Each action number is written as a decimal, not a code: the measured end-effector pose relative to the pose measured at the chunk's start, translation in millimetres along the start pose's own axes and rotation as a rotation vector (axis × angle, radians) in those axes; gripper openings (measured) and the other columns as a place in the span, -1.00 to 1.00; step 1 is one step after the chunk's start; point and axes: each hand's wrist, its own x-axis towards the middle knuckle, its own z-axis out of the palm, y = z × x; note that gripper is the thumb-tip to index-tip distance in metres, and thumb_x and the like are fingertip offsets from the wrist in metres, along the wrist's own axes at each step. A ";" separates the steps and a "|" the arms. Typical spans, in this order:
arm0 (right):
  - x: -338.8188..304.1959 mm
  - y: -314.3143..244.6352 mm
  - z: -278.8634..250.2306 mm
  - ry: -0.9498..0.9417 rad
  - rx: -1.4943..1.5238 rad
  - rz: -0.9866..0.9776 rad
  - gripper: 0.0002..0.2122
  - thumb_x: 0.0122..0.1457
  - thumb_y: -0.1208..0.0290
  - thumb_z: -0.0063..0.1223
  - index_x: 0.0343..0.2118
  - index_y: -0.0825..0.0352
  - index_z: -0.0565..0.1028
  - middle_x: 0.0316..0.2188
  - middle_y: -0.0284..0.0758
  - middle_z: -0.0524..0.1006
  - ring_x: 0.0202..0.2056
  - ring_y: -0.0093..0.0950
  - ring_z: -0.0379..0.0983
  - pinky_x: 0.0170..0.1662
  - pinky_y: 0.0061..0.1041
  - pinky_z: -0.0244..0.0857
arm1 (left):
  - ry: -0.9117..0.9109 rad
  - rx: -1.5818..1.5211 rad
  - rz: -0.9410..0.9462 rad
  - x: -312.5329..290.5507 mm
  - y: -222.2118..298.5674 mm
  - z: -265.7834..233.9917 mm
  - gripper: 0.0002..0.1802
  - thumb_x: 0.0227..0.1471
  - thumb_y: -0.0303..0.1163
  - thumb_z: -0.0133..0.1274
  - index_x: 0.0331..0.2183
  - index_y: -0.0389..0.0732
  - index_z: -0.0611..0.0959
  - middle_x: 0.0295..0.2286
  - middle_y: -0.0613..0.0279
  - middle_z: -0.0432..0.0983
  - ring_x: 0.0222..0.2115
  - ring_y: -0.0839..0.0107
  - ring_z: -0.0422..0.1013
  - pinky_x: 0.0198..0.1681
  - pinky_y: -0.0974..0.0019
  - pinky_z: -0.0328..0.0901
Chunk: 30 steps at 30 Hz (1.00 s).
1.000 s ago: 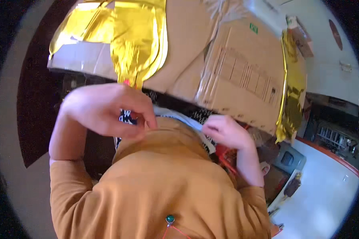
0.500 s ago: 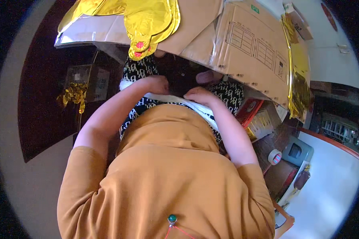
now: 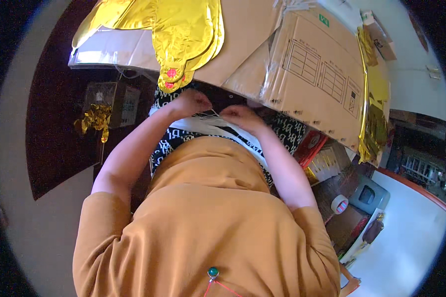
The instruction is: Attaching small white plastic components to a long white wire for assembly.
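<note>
Over my lap, my left hand (image 3: 192, 102) and my right hand (image 3: 242, 118) face each other, fingers pinched together. A thin white strand (image 3: 214, 112) runs between the fingertips, held at both ends as far as I can see. Beneath the hands, white strips of thin material (image 3: 195, 126) lie across my black-and-white patterned trousers (image 3: 288, 127); whether the strand belongs to them I cannot tell. Just beyond my left hand, flat gold foil balloons (image 3: 186, 42) hang over the edge of a cardboard sheet (image 3: 248, 44).
The cardboard edge juts out above my knees. Gold foil strips (image 3: 369, 119) hang at its right side. To the right are a red box (image 3: 312, 148), a tape roll (image 3: 339, 204) and a grey-green case (image 3: 371, 194). A box with crumpled gold foil (image 3: 95, 119) stands at left.
Both hands have risen slightly off the lap and come closer together. A thin white strand now shows between them, and the white material below lies more loosely. The whole view has shifted slightly.
</note>
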 end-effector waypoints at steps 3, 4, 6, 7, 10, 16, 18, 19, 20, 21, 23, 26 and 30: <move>4.2 -12.3 -0.5 0.027 0.011 -0.037 -0.73 0.07 0.26 0.06 -0.25 0.35 0.50 -0.33 -0.35 0.53 -0.25 -0.58 0.39 -0.11 -0.56 0.25 | -0.020 -0.074 -0.069 -5.1 22.1 -7.1 -0.82 -0.11 -0.34 0.15 -0.43 -0.25 0.66 -0.48 0.19 0.57 -0.44 0.52 0.42 -0.29 0.40 0.33; 4.4 -15.7 -0.9 0.040 0.019 -0.041 -0.74 0.07 0.26 0.06 -0.26 0.35 0.50 -0.34 -0.36 0.52 -0.26 -0.59 0.39 -0.12 -0.56 0.25 | -0.028 -0.090 -0.091 -5.6 26.9 -8.8 -0.82 -0.10 -0.35 0.15 -0.43 -0.26 0.65 -0.48 0.20 0.57 -0.43 0.54 0.41 -0.29 0.41 0.33; 1.9 -23.4 -0.5 0.064 0.033 -0.047 -0.75 0.07 0.27 0.07 -0.29 0.35 0.50 -0.35 -0.37 0.52 -0.27 -0.60 0.38 -0.13 -0.56 0.25 | -0.021 -0.050 -0.044 -3.0 21.8 -7.5 -0.82 -0.10 -0.36 0.14 -0.42 -0.26 0.64 -0.47 0.20 0.57 -0.43 0.53 0.42 -0.30 0.40 0.33; 0.8 -27.5 -0.5 0.048 0.013 -0.026 -0.76 0.07 0.27 0.07 -0.30 0.35 0.50 -0.35 -0.37 0.52 -0.28 -0.61 0.38 -0.14 -0.57 0.25 | -0.017 -0.031 -0.020 -2.2 19.9 -7.0 -0.82 -0.09 -0.36 0.13 -0.42 -0.26 0.64 -0.47 0.20 0.57 -0.43 0.53 0.42 -0.30 0.40 0.33; -4.9 -41.2 -3.4 0.019 -0.054 0.036 -0.78 0.05 0.28 0.09 -0.33 0.33 0.50 -0.37 -0.39 0.52 -0.29 -0.62 0.38 -0.15 -0.58 0.25 | -0.009 -0.067 -0.041 -4.3 27.5 -7.6 -0.82 -0.08 -0.36 0.13 -0.41 -0.27 0.63 -0.48 0.20 0.56 -0.44 0.51 0.42 -0.31 0.39 0.33; -1.9 -27.5 -6.9 0.051 -0.070 0.051 -0.79 0.05 0.28 0.09 -0.33 0.30 0.51 -0.38 -0.39 0.52 -0.31 -0.61 0.38 -0.16 -0.59 0.25 | 0.023 -0.041 -0.020 -1.1 16.9 -1.7 -0.82 -0.06 -0.35 0.10 -0.43 -0.28 0.62 -0.49 0.17 0.55 -0.45 0.49 0.41 -0.31 0.38 0.32; -0.3 -29.4 -7.5 0.060 -0.074 0.049 -0.79 0.05 0.28 0.09 -0.32 0.30 0.51 -0.38 -0.38 0.52 -0.31 -0.60 0.38 -0.16 -0.59 0.25 | 0.020 -0.031 -0.010 -0.9 18.7 -2.5 -0.82 -0.05 -0.35 0.09 -0.43 -0.28 0.62 -0.49 0.18 0.54 -0.44 0.51 0.40 -0.31 0.39 0.32; 0.5 -30.5 -6.0 0.083 -0.015 0.028 -0.80 0.06 0.29 0.08 -0.32 0.30 0.51 -0.38 -0.38 0.52 -0.31 -0.60 0.38 -0.16 -0.59 0.25 | 0.019 -0.025 -0.005 -1.3 19.9 -2.8 -0.83 -0.05 -0.36 0.09 -0.43 -0.27 0.61 -0.49 0.19 0.54 -0.44 0.52 0.39 -0.31 0.39 0.32; 0.0 -37.0 -2.8 0.104 0.044 0.006 -0.80 0.06 0.29 0.08 -0.32 0.31 0.51 -0.38 -0.37 0.52 -0.31 -0.59 0.38 -0.16 -0.59 0.25 | 0.038 -0.041 0.001 -2.0 21.4 -2.6 -0.83 -0.04 -0.36 0.09 -0.43 -0.28 0.61 -0.49 0.19 0.54 -0.44 0.53 0.39 -0.31 0.39 0.32; -0.8 -43.5 -0.3 0.126 0.103 -0.015 -0.80 0.07 0.30 0.07 -0.32 0.31 0.51 -0.38 -0.37 0.52 -0.31 -0.59 0.38 -0.16 -0.59 0.25 | 0.056 -0.056 0.007 -2.9 23.2 -2.2 -0.83 -0.04 -0.37 0.08 -0.42 -0.29 0.61 -0.48 0.19 0.54 -0.44 0.53 0.39 -0.30 0.39 0.32; -3.9 -61.3 1.2 0.143 -0.039 -0.022 -0.81 0.07 0.32 0.07 -0.32 0.33 0.51 -0.40 -0.38 0.52 -0.33 -0.59 0.39 -0.18 -0.59 0.25 | 0.073 -0.066 0.017 -7.0 32.2 -2.8 -0.82 -0.03 -0.37 0.08 -0.41 -0.30 0.60 -0.47 0.19 0.54 -0.43 0.53 0.39 -0.30 0.39 0.32; -13.6 -66.7 7.1 0.176 -0.100 -0.120 -0.81 0.07 0.33 0.08 -0.33 0.35 0.50 -0.42 -0.38 0.51 -0.36 -0.61 0.38 -0.22 -0.60 0.26 | 0.031 -0.129 0.035 -25.6 56.2 -10.2 -0.80 0.00 -0.36 0.06 -0.37 -0.32 0.59 -0.46 0.19 0.54 -0.42 0.52 0.39 -0.29 0.38 0.32; -42.0 -90.8 14.6 0.148 0.092 -0.190 -0.81 0.07 0.35 0.09 -0.35 0.37 0.49 -0.45 -0.39 0.50 -0.38 -0.64 0.37 -0.27 -0.60 0.28 | -0.012 -0.228 0.036 -49.9 59.1 -19.3 -0.73 0.06 -0.29 0.03 -0.32 -0.32 0.59 -0.45 0.18 0.54 -0.40 0.52 0.39 -0.29 0.37 0.31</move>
